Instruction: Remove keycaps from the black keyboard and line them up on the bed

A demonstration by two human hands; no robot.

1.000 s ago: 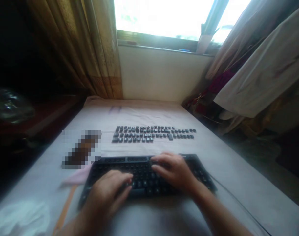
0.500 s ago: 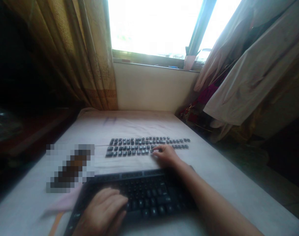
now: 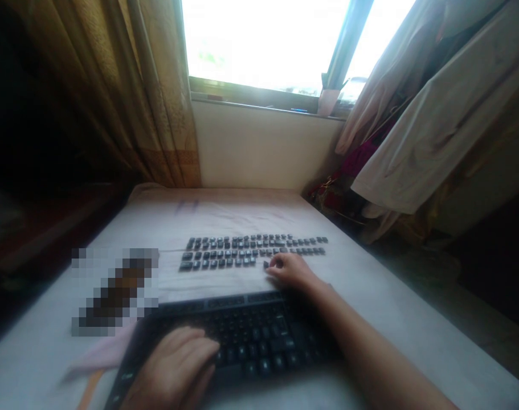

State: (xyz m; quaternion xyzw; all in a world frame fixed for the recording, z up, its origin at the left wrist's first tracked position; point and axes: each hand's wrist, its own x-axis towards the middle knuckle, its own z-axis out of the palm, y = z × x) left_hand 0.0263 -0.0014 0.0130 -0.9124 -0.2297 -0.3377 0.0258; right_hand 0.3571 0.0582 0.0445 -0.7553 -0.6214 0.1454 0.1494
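Key (image 3: 266,265) at right hand (image 3: 293,269) fingertips, near-closed, grip unclear | left hand (image 3: 174,364) curled over keyboard (image 3: 250,329), hold unclear | key rows (image 3: 248,254) beside

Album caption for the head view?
Right hand at a keycap beside keycap rows; left hand at the black keyboard.

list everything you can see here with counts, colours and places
Sheet: 1, whitish, centre and foreground
Keyboard: 1, black, near part of the sheet
Loose keycaps: dozens, dark, rows beyond the keyboard
Single keycap: 1, dark, right of the nearest row
Pixelated patch: 1, dark and brown, left; contents unreadable
Pink cloth: 1, pink, left of the keyboard
Strip: 1, orange, lower left
Curtain: 1, golden brown, upper left
Window: 1, glaring white, top centre
Wall: 1, cream, below the window
Hanging clothes: several, pale and magenta, right
Left hand: 1, bare, over the keyboard
Right hand: 1, bare, fingertips at the single keycap
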